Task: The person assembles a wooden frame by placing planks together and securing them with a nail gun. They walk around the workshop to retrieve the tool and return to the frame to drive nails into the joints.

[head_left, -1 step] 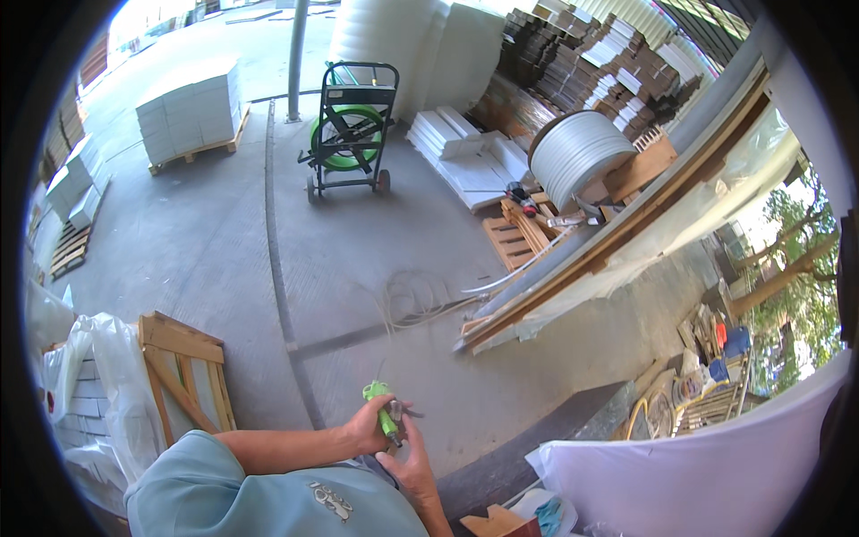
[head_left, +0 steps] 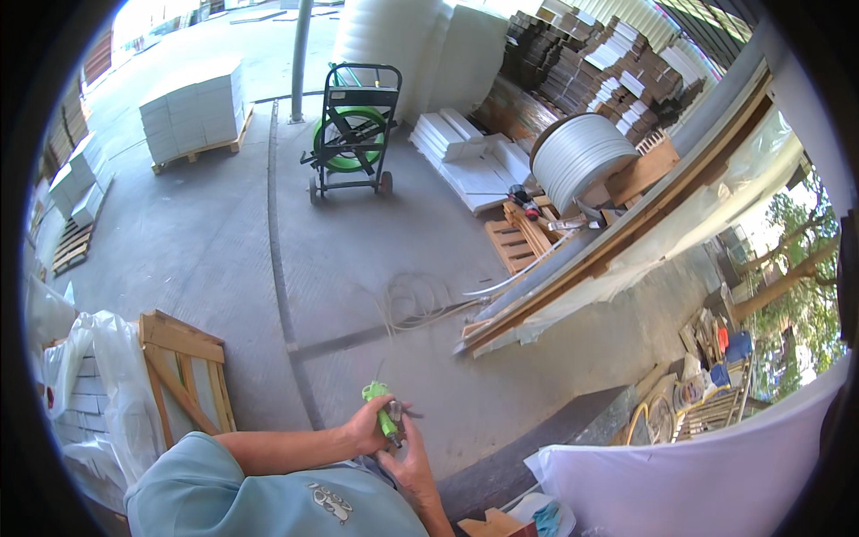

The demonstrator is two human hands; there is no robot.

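Observation:
A small bright green hand tool (head_left: 376, 391) with a grey metal part on its side and a dark tip at its lower end is held in front of my body. My left hand (head_left: 362, 431) wraps round its green body. From the right, my right hand (head_left: 412, 462) meets the tool, fingers on the metal part and thumb near the dark tip. The tool's exact kind I cannot make out, and my palms hide some of it.
A black hand cart (head_left: 353, 134) with a green reel stands ahead. Loose strapping (head_left: 416, 300) lies coiled on the floor. A white reel (head_left: 582, 166) sits by a slanting post, right. A wooden crate (head_left: 183, 371) is near left; a stacked pallet (head_left: 192, 107) farther off.
The view has shifted very slightly. Both hands keep the same hold on the green tool.

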